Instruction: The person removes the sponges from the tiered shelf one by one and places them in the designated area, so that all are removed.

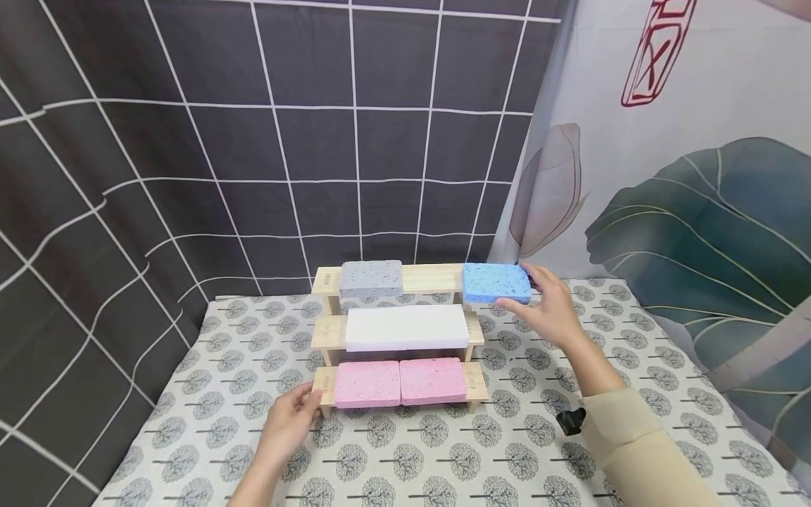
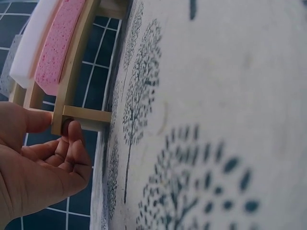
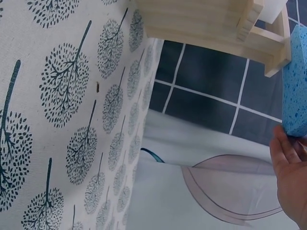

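A three-step wooden rack (image 1: 326, 331) stands on the patterned cloth. My left hand (image 1: 288, 422) pinches the left end of its lowest board between thumb and fingers, as the left wrist view also shows. At the right end of the top board, my right hand (image 1: 550, 304) grips a blue sponge (image 1: 496, 282) by its right side; the sponge overhangs the board's end. A grey sponge (image 1: 371, 278) lies on the top board's left part. The middle board bears a white block (image 1: 407, 327). Two pink sponges (image 1: 367, 384) lie side by side on the lowest board.
The table is covered by a cloth (image 1: 405, 451) printed with grey trees. Behind the rack hangs a dark curtain (image 1: 317, 148) with a white grid. A pale curtain (image 1: 608, 155) with large leaves hangs at the right. A black object (image 1: 571, 421) sits at my right sleeve.
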The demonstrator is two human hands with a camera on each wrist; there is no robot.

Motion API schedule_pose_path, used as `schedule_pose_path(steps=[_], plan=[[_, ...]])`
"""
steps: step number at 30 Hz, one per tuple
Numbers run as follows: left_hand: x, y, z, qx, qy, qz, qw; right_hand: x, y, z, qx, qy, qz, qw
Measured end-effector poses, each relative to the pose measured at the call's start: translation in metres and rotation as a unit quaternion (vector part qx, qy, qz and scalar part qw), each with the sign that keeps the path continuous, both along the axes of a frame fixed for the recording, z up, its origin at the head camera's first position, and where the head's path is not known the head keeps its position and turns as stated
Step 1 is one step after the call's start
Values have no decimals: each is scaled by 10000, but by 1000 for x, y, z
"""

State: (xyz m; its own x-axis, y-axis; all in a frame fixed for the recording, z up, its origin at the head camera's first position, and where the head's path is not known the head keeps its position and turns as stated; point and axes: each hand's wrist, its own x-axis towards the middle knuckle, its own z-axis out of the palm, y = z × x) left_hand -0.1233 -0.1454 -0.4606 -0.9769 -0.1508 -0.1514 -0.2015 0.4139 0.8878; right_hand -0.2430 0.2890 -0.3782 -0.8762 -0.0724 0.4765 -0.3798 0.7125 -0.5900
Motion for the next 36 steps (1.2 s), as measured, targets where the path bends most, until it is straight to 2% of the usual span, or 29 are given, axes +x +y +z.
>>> schedule_pose_path(steps=[9,22,36], plan=[[0,1,2,-131,45,14,9999,1,5,-3,-56,99,-30,9999],[1,0,1,6,83,-43,10000,2,14,-6,-109,-24,-85,9999],[1,2,2,-40,97,-31,9999,3,21,-9,-296,55,-56,9995]])
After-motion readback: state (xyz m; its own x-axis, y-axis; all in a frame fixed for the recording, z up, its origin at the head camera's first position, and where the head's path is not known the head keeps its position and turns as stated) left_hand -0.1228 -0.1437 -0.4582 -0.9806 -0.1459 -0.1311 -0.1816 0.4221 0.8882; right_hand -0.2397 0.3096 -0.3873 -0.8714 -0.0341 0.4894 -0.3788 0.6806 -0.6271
